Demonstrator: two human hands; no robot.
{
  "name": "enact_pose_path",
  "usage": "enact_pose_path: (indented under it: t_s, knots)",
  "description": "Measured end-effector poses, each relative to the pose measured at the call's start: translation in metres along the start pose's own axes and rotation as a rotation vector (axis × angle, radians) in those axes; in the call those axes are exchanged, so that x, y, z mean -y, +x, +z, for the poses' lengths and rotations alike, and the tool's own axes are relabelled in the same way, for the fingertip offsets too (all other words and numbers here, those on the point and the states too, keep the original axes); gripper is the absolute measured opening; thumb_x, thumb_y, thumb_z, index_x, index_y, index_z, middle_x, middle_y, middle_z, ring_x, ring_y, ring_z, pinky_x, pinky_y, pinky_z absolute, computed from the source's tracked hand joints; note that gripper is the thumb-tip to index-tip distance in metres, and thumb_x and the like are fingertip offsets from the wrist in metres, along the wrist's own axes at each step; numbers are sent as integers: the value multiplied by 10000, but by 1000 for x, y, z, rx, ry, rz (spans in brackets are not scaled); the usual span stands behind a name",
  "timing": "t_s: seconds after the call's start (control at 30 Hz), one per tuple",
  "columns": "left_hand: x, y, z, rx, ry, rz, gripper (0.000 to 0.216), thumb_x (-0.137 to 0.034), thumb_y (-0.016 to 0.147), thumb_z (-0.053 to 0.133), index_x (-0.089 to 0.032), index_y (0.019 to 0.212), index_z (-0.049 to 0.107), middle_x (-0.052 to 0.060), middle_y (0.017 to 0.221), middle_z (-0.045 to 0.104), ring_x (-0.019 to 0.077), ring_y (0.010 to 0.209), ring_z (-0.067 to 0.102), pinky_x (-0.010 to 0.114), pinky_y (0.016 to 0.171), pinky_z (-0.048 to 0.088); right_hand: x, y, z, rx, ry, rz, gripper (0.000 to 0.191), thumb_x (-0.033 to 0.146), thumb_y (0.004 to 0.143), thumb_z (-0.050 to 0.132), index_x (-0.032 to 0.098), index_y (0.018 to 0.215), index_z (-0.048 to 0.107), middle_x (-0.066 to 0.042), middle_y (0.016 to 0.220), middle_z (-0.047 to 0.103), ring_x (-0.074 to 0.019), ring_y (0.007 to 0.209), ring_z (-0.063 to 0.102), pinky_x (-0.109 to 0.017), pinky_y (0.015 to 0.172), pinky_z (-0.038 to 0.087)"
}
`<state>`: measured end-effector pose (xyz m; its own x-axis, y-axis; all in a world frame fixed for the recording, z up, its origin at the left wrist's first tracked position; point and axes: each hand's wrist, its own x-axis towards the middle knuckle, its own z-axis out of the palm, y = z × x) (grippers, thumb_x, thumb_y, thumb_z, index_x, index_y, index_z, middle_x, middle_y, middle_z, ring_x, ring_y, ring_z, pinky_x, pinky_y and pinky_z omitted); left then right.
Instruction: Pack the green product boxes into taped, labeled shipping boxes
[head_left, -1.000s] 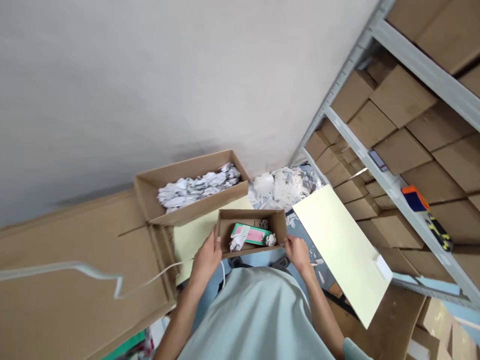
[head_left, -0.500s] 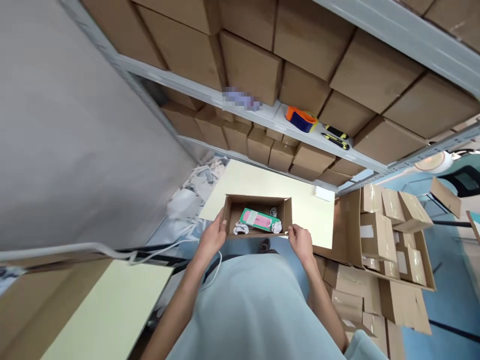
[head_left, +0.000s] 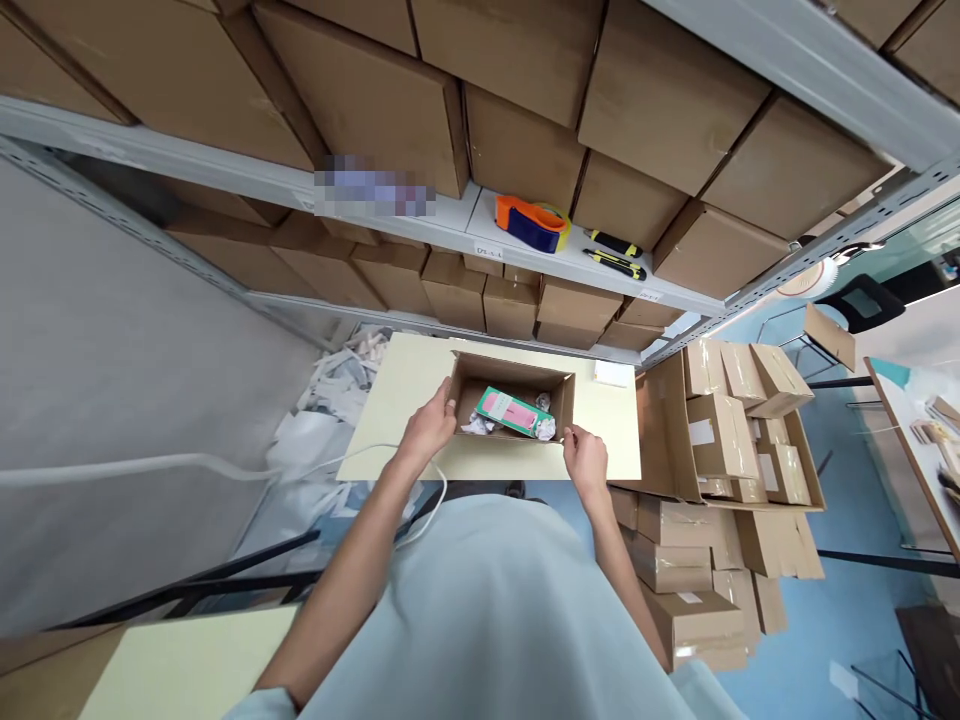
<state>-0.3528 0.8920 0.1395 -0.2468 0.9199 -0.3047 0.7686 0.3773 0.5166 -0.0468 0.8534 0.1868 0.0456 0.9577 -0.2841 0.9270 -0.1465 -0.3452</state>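
I hold a small open cardboard box (head_left: 559,398) over a pale yellow tabletop (head_left: 397,400). My left hand (head_left: 429,428) grips its left wall with fingers wrapped over the rim. My right hand (head_left: 586,464) pinches the near right corner. Inside lies a green and pink packet (head_left: 510,411) among crumpled white paper (head_left: 477,425).
Grey metal shelving (head_left: 525,262) packed with cardboard boxes stands behind the table; an orange and blue tape dispenser (head_left: 531,223) and yellow-black cutters (head_left: 615,254) lie on it. A large open carton of taped boxes (head_left: 731,420) stands at right. Plastic scraps (head_left: 330,390) pile at left.
The view has swung right from the wall and the paper-filled carton to the shelving. Both hands carried the small box along and now hold it over the yellow table.
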Motion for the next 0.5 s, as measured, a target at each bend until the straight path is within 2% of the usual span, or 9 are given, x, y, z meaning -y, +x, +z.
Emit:
enact_pose_path:
  t_s: [0.13, 0.23, 0.3, 0.4, 0.5]
  knots:
    - [9, 7, -3, 57, -20, 67, 671, -284, 1057, 462, -133, 1711, 453, 191, 1606, 648, 361, 1457, 661, 489, 1189, 551, 12, 3, 11, -21, 63, -7, 387, 344, 1161, 467, 215, 1168, 833, -130, 1044, 847, -268, 921, 802, -303, 799, 526]
    - [21, -5, -5, 50, -81, 227, 672, -344, 1079, 435, -125, 1714, 429, 168, 1720, 533, 317, 1586, 536, 452, 1296, 453, 14, 3, 20, -138, 194, -43, 374, 385, 1132, 535, 201, 1313, 806, -147, 1273, 811, -262, 987, 808, -333, 875, 596]
    - [29, -16, -5, 52, -130, 313, 667, -401, 1097, 411, -123, 1703, 441, 163, 1721, 534, 310, 1592, 526, 451, 1317, 429, 14, 3, 26, -168, 289, -103, 397, 438, 1105, 594, 209, 1368, 786, -142, 1367, 779, -275, 1115, 798, -360, 951, 626]
    - [41, -27, -4, 144, -180, 390, 684, -531, 1094, 452, -152, 1661, 508, 148, 1666, 602, 324, 1547, 572, 452, 1282, 472, 11, 5, 36, -45, 345, -184, 397, 486, 1018, 739, 238, 1319, 814, -118, 1452, 755, -302, 1325, 738, -418, 1134, 596]
    - [52, -28, 1, 251, -168, 463, 670, -543, 1057, 542, -160, 1606, 570, 153, 1599, 662, 346, 1490, 615, 459, 1231, 519, 7, 9, 47, 60, 308, -157, 338, 387, 933, 824, 246, 1240, 836, -109, 1466, 755, -318, 1360, 727, -469, 1212, 554]
